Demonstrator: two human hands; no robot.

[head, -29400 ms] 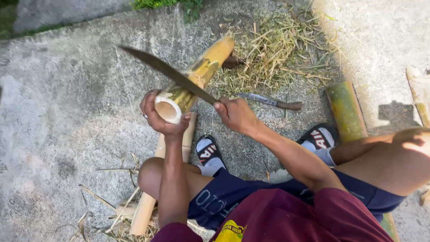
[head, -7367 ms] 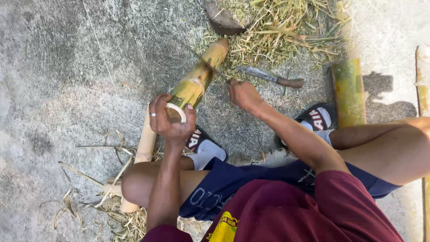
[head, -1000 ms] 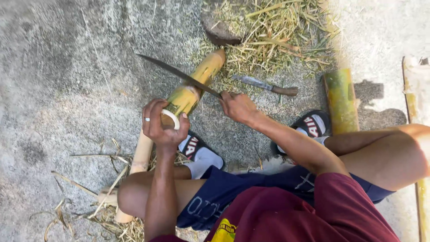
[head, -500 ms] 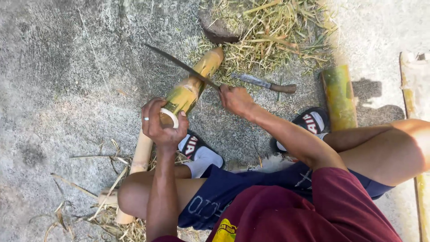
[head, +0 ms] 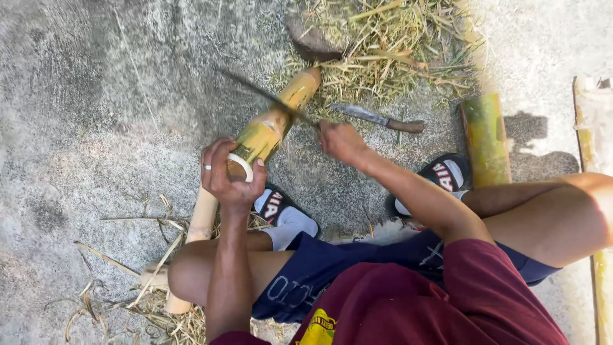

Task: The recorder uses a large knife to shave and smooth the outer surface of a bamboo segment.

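Observation:
My left hand (head: 227,172), with a ring on one finger, grips the near cut end of a yellow-green bamboo section (head: 271,124) that slopes away from me on the concrete. My right hand (head: 341,140) is closed on the handle of a long dark blade (head: 265,96), which lies across the bamboo's upper part, touching its skin. The far end of the bamboo rests by a pile of shavings.
A second knife (head: 380,118) with a wooden handle lies beyond my right hand. Dry shavings (head: 396,45) and a stone (head: 313,41) sit at the top. Another bamboo piece (head: 485,137) lies right, a pale stick (head: 191,243) under my left knee. I wear black-and-white slides (head: 281,211).
The blade has slid farther up the bamboo, away from me, and my right hand has followed it forward. My left hand keeps the same grip on the near end.

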